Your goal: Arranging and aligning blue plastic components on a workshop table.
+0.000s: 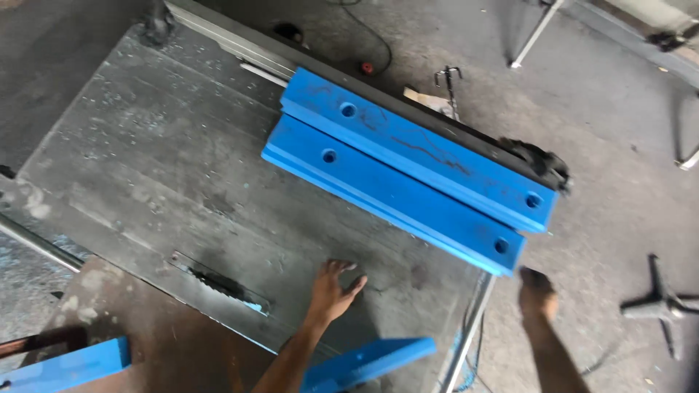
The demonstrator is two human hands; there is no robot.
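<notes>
two long blue bars (408,171) with bolt holes lie side by side along the far edge of a worn grey saw table (145,167). the left hand (331,291) rests flat on the tabletop, fingers spread, holding nothing. the right hand (537,291) hovers just below the nearer bar's end; its grip is unclear. a saw blade (218,282) sits in its slot nearby, with dusty concrete floor (619,145) around the table.

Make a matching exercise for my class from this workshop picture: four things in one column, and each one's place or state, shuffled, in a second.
Things:
1. left hand
2. right hand
3. two long blue bars
4. saw blade

Places or states:
A. lying side by side on the far part of the table
B. resting flat on the grey tabletop
C. poking up through a slot in the table
D. just below the near bar's end, past the table's edge

Pairs: 1-B, 2-D, 3-A, 4-C
</notes>
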